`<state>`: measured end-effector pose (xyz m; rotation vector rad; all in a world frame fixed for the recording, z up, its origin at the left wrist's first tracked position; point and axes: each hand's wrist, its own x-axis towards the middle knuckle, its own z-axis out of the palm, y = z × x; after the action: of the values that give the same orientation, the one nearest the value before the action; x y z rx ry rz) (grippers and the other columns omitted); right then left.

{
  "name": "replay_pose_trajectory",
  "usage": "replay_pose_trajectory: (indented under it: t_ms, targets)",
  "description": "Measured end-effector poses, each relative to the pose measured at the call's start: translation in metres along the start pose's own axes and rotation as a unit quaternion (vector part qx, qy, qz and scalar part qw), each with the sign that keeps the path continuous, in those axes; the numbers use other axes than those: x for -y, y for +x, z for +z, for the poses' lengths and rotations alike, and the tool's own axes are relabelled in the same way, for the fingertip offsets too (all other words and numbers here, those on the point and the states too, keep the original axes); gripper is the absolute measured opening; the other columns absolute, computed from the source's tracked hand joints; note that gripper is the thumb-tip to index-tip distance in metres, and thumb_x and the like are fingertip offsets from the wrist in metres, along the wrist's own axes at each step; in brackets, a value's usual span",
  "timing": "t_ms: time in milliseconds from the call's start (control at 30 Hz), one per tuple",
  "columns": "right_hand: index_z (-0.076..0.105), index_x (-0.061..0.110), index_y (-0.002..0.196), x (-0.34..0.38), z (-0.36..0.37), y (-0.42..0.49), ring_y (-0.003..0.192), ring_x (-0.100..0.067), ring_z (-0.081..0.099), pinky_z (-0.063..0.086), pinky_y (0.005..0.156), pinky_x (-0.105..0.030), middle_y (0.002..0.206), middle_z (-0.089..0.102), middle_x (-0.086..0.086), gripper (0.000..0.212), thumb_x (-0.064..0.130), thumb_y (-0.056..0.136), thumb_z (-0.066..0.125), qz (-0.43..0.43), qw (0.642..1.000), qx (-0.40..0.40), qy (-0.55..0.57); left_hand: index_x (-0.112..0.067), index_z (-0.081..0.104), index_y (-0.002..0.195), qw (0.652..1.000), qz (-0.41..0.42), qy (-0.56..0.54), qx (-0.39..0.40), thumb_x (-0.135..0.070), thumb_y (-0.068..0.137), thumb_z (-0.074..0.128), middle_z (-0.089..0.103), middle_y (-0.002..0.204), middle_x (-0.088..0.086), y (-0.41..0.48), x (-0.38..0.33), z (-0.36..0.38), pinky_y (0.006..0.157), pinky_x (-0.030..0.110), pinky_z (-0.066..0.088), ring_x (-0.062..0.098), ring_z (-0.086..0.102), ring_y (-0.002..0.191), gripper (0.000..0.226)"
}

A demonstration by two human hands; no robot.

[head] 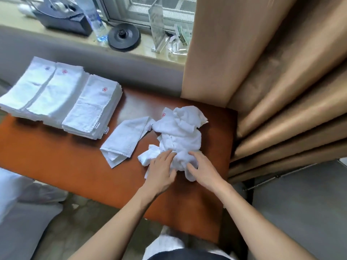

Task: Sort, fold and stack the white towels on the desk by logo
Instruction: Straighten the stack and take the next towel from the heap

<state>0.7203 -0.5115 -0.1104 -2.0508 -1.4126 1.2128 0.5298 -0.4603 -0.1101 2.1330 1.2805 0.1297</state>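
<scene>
Risk: the heap of towels (180, 132) looks tangled, so lifting one by a corner could drag a neighbour off the right edge of the desk (75, 166), just beside the curtain (272, 91).

Risk: most logos are buried in folds, so a towel could land on the wrong stack. Only one red logo (163, 114) shows, at the heap's far left.

Left hand (161, 170): flat, fingers straight, on the heap's near end. Right hand (203, 170): also on it, fingers bent; cannot tell whether it pinches cloth.

Heap: white, soft, crumpled, on the right of the desk. A loosely folded towel (124, 139) touches its left side. Three folded stacks (56, 94) sit far left.
</scene>
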Motion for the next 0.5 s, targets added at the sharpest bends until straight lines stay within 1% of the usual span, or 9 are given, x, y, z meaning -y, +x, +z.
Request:
replay_pose_trajectory:
  t_ms: [67, 100, 167, 200, 233, 300, 367, 400, 500]
  targets:
    - [0.04, 0.026, 0.154, 0.005, 0.005, 0.015, 0.137, -0.008, 0.042, 0.034, 0.104, -0.022, 0.157, 0.041, 0.01, 0.067, 0.039, 0.093, 0.065, 0.003, 1.0, 0.016, -0.002, -0.014, 0.044, 0.153, 1.0, 0.003, -0.03, 0.002, -0.015, 0.095, 0.058, 0.036, 0.163, 0.003, 0.008, 0.006, 0.002, 0.117, 0.042, 0.03, 0.02, 0.032, 0.151, 0.06]
    - [0.037, 0.025, 0.157, 0.007, 0.007, 0.023, 0.141, -0.008, 0.038, 0.032, 0.104, -0.021, 0.159, 0.037, 0.011, 0.075, 0.04, 0.09, 0.068, 0.008, 0.999, 0.031, -0.005, -0.011, 0.044, 0.153, 0.999, 0.006, -0.051, 0.003, -0.012, 0.094, 0.058, 0.037, 0.163, 0.005, 0.012, 0.009, 0.003, 0.118, 0.043, 0.03, 0.021, 0.032, 0.151, 0.061]
    - [0.031, 0.022, 0.159, 0.011, 0.011, 0.033, 0.144, -0.012, 0.034, 0.036, 0.106, -0.024, 0.158, 0.035, 0.01, 0.087, 0.042, 0.086, 0.073, 0.034, 0.998, 0.049, -0.014, -0.006, 0.044, 0.152, 0.995, 0.012, -0.094, 0.001, -0.005, 0.092, 0.059, 0.039, 0.161, 0.009, 0.017, 0.013, 0.006, 0.122, 0.041, 0.028, 0.023, 0.033, 0.152, 0.061]
    - [0.035, 0.022, 0.155, 0.01, 0.012, 0.037, 0.14, -0.015, 0.039, 0.041, 0.104, -0.028, 0.152, 0.04, 0.008, 0.084, 0.041, 0.084, 0.075, 0.048, 0.997, 0.048, -0.026, -0.004, 0.045, 0.151, 0.993, 0.012, -0.114, -0.003, -0.003, 0.092, 0.06, 0.04, 0.161, 0.01, 0.017, 0.013, 0.007, 0.123, 0.039, 0.026, 0.023, 0.033, 0.152, 0.06]
    - [0.04, 0.024, 0.148, 0.01, 0.013, 0.041, 0.132, -0.016, 0.045, 0.045, 0.099, -0.029, 0.142, 0.046, 0.008, 0.075, 0.04, 0.084, 0.075, 0.057, 0.997, 0.045, -0.039, -0.003, 0.045, 0.15, 0.991, 0.014, -0.131, -0.004, -0.001, 0.092, 0.059, 0.041, 0.16, 0.011, 0.017, 0.013, 0.007, 0.124, 0.039, 0.026, 0.023, 0.033, 0.151, 0.06]
    - [0.05, 0.026, 0.135, 0.011, 0.01, 0.044, 0.116, -0.015, 0.053, 0.052, 0.091, -0.035, 0.127, 0.051, 0.013, 0.058, 0.037, 0.082, 0.073, 0.064, 0.996, 0.055, -0.042, -0.001, 0.046, 0.148, 0.988, 0.015, -0.153, 0.005, 0.003, 0.091, 0.058, 0.042, 0.158, 0.013, 0.018, 0.013, 0.005, 0.123, 0.04, 0.028, 0.024, 0.035, 0.15, 0.059]
    - [0.063, 0.023, 0.109, 0.012, 0.009, 0.046, 0.091, -0.013, 0.062, 0.056, 0.082, -0.048, 0.103, 0.064, 0.013, 0.034, 0.032, 0.077, 0.067, 0.058, 0.995, 0.075, -0.02, 0.001, 0.047, 0.145, 0.987, 0.024, -0.157, 0.01, 0.004, 0.091, 0.058, 0.046, 0.153, 0.014, 0.019, 0.013, 0.002, 0.119, 0.041, 0.033, 0.026, 0.04, 0.146, 0.055]
    - [0.064, 0.022, 0.099, 0.012, 0.008, 0.047, 0.08, -0.013, 0.062, 0.055, 0.076, -0.049, 0.091, 0.067, 0.01, 0.025, 0.03, 0.076, 0.064, 0.051, 0.995, 0.081, -0.018, 0.001, 0.048, 0.144, 0.988, 0.028, -0.15, 0.007, 0.002, 0.092, 0.059, 0.048, 0.15, 0.013, 0.021, 0.014, 0.0, 0.116, 0.041, 0.038, 0.026, 0.044, 0.142, 0.053]
    - [0.063, 0.022, 0.088, 0.015, 0.004, 0.042, 0.071, -0.012, 0.059, 0.048, 0.062, -0.032, 0.081, 0.065, 0.004, 0.013, 0.026, 0.078, 0.057, 0.038, 0.995, 0.089, -0.002, -0.003, 0.05, 0.145, 0.994, 0.021, -0.109, -0.003, -0.006, 0.088, 0.065, 0.046, 0.144, 0.011, 0.025, 0.011, -0.002, 0.095, 0.046, 0.05, 0.028, 0.053, 0.126, 0.059]
